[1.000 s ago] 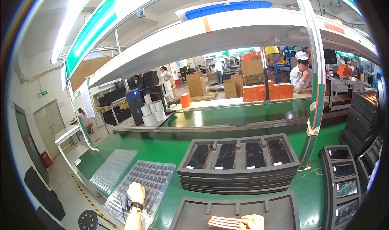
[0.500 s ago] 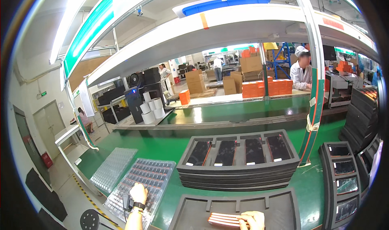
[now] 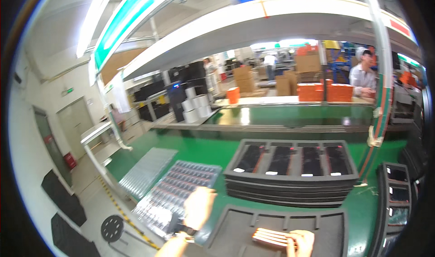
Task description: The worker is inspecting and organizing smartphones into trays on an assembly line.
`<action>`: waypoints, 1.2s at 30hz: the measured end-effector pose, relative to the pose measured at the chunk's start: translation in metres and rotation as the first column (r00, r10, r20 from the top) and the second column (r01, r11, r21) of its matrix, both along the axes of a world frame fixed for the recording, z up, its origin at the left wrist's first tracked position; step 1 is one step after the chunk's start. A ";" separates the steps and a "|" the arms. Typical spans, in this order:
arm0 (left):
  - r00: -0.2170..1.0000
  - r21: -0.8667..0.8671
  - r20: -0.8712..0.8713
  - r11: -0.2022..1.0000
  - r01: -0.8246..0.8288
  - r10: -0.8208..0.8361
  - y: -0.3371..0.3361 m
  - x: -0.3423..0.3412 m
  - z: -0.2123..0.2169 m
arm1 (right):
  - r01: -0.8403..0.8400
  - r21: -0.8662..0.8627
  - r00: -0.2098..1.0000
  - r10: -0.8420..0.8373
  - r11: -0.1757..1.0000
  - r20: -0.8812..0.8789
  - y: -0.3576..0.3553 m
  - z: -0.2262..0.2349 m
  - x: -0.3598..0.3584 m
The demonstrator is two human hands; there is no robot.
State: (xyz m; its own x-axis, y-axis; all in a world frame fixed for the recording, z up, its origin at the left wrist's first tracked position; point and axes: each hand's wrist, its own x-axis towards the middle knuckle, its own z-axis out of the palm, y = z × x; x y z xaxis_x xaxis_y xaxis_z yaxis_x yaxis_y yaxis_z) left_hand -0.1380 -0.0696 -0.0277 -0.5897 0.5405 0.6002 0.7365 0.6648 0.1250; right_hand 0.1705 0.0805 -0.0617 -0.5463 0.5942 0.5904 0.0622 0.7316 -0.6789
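My right hand is closed on the right end of a small stack of phones, thin slabs with bright orange edges. It holds them over a dark grey foam tray with notched walls near me. My left hand, smeared by motion, is at the right edge of a clear plastic blister tray with rows of small dark parts in its pockets. Whether its fingers hold anything cannot be made out. A dark band circles the left wrist.
Beyond the near tray stands a pile of foam trays, its top one holding several dark phones. Another clear blister tray lies at left. More filled foam trays are at right, near a post. A shelf spans above.
My left hand has moved right, from over the blister tray's pockets to its right edge. The whole view has shifted, so things appear farther right. My right hand still holds the stack.
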 end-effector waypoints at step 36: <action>0.179 0.459 0.593 0.512 0.726 -0.785 0.106 0.136 -0.009 | 0.000 -0.559 0.965 -0.147 0.829 -0.217 0.009 -0.004 -0.008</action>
State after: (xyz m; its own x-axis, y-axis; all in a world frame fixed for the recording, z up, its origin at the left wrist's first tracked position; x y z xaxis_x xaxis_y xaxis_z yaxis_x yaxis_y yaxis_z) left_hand -0.0021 0.0361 -0.0368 -0.1113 0.9489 0.2951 0.5315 -0.1941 0.8245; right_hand 0.1625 0.0894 -0.0655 -0.3724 0.8912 0.2591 -0.1176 0.2316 -0.9657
